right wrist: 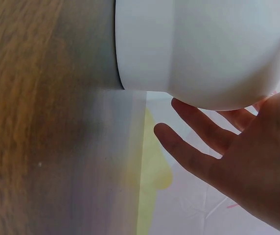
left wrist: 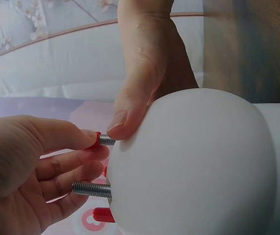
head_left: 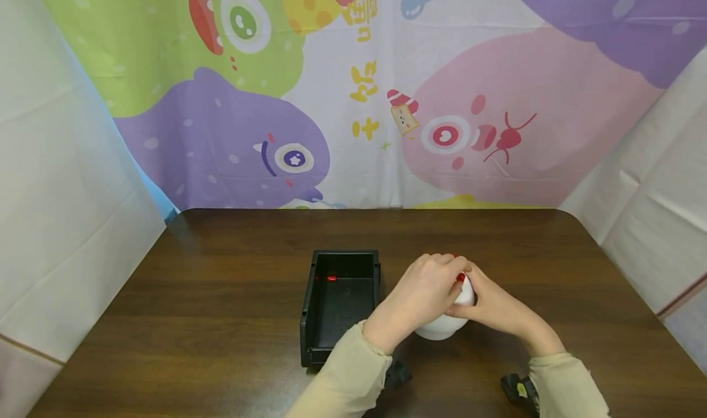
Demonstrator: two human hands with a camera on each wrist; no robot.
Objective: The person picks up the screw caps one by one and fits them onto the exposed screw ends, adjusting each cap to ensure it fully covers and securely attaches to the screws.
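A white domed piece (head_left: 442, 326) stands on the dark wooden table (head_left: 221, 320), with red-capped metal screws sticking out of its top. My left hand (head_left: 436, 280) reaches over it and pinches one red-capped screw (left wrist: 100, 140) between thumb and fingers (left wrist: 66, 166). A second threaded screw (left wrist: 91, 188) and another red cap (left wrist: 103, 214) show just below. My right hand (head_left: 486, 304) holds the white dome (left wrist: 194, 166) from the right side, its thumb (left wrist: 130, 112) pressed on the top. In the right wrist view its fingers (right wrist: 194, 142) reach round behind the dome (right wrist: 198, 49).
A black open tray (head_left: 309, 307) lies just left of the hands, with a small red part (head_left: 331, 278) in its far end. Colourful cartoon sheets hang behind the table and white sheets at both sides. Black wrist mounts (head_left: 516, 387) show near the front edge.
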